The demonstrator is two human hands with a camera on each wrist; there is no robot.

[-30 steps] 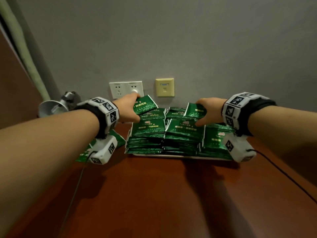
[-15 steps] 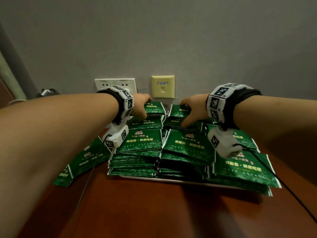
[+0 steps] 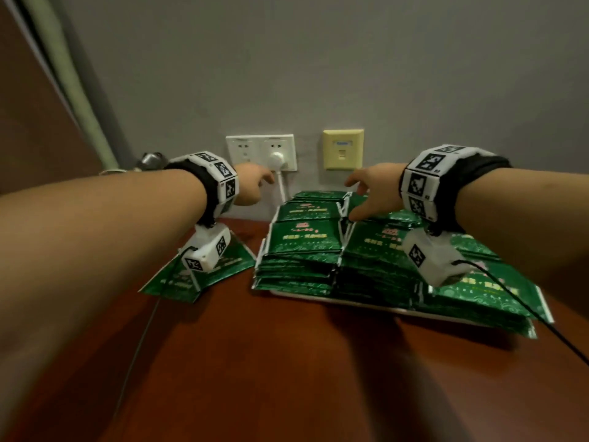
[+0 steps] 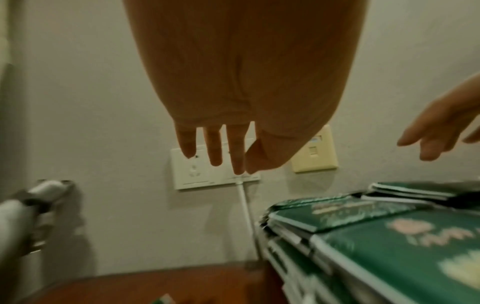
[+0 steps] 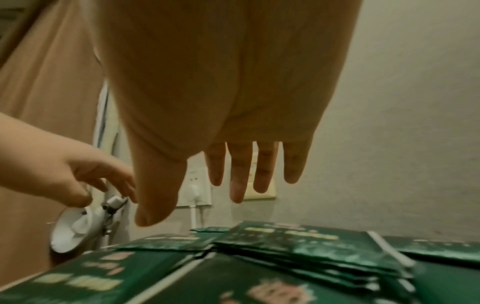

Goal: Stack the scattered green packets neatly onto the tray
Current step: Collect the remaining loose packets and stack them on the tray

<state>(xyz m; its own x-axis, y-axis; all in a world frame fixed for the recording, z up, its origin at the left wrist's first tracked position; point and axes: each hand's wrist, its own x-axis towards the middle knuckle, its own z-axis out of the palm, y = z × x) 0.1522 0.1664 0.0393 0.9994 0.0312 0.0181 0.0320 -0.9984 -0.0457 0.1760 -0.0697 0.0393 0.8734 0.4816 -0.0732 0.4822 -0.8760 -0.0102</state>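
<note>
Green packets (image 3: 302, 240): stacked in rows on the tray (image 3: 360, 306), a few loose ones (image 3: 197, 275) on the counter (image 3: 287, 362) beside it
Left hand (image 3: 251, 186): fingers straight, empty, left of the stacks
Right hand (image 3: 373, 193): fingers spread, empty, above the stacks

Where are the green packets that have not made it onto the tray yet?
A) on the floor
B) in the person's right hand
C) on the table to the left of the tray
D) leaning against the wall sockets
C: a few loose packets lie flat on the table left of the tray, under the left wrist; both hands are empty.
</note>
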